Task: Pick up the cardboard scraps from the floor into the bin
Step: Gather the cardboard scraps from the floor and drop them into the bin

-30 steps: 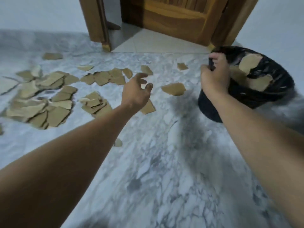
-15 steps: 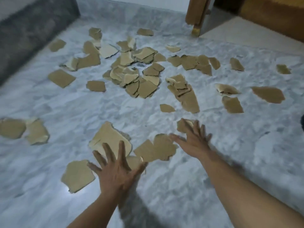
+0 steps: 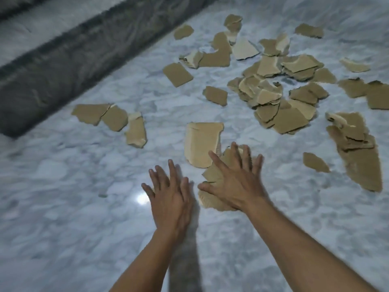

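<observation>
Several torn brown cardboard scraps lie scattered on the white marble floor (image 3: pixel 84 186). My right hand (image 3: pixel 235 182) rests flat with fingers spread on a small pile of scraps (image 3: pixel 212 175) near the middle. A large pale scrap (image 3: pixel 200 144) lies just beyond it. My left hand (image 3: pixel 170 197) is flat on the floor beside the pile, fingers apart; a scrap under it cannot be made out. A dense heap of scraps (image 3: pixel 273 91) lies farther off to the right. The bin is out of view.
A dark grey marble skirting (image 3: pixel 52 66) runs diagonally along the left, with a wall above it. Three scraps (image 3: pixel 113 121) lie close to it. A long scrap stack (image 3: pixel 355 152) lies at the right. A light glare (image 3: pixel 141 199) shines on the floor.
The view swung left and away from the bin and door. Both hands have come closer together on the floor, the right one now pressing on the small pile.
</observation>
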Motion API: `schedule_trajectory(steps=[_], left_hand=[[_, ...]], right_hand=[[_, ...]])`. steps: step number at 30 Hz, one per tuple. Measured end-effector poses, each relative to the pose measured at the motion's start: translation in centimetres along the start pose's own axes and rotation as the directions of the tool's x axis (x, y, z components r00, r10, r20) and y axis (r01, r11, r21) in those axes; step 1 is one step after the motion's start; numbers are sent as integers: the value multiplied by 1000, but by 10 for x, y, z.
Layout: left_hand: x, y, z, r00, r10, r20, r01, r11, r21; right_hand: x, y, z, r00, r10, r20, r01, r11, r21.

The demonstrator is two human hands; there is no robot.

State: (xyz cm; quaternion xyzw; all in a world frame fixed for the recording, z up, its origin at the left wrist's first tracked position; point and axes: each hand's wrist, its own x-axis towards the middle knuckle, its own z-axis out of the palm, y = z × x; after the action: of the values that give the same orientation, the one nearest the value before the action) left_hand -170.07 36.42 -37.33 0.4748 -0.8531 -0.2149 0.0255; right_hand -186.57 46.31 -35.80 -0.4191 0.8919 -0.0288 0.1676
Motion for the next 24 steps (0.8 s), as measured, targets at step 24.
schedule_trajectory(steps=[24], left_hand=[[281,-103,-108,993,-59,102,31,965,261]], right_hand=[[175,-45,-44,991,-130,-27,128,990,-58]])
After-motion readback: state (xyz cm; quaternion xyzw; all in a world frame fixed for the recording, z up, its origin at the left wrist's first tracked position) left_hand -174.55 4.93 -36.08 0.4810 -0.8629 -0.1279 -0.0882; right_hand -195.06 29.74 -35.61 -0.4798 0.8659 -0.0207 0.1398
